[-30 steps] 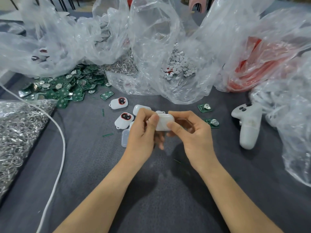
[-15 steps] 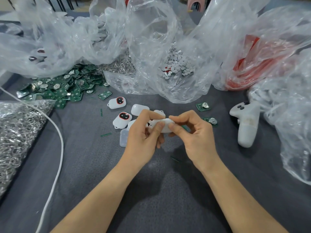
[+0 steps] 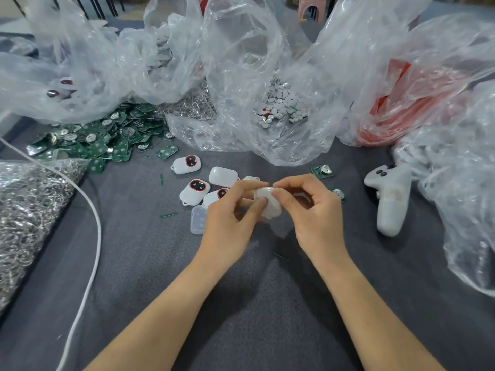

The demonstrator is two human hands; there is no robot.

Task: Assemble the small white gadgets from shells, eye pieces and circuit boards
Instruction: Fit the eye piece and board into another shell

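White rounded gadget shell (image 3: 268,202), smooth, pinched between both hands' fingers (image 3: 284,195).

Both bare forearms rise from the bottom edge of the frame and converge toward the centre, the left forearm (image 3: 166,311) from the lower left and the right forearm (image 3: 375,311) from the lower right. The left hand (image 3: 227,220) and right hand (image 3: 313,210) meet just above the middle of the frame, backs toward the camera. Each pinches a small white shell (image 3: 269,204) between thumb and forefinger, the thumb tips close together on it. The remaining fingers are curled.
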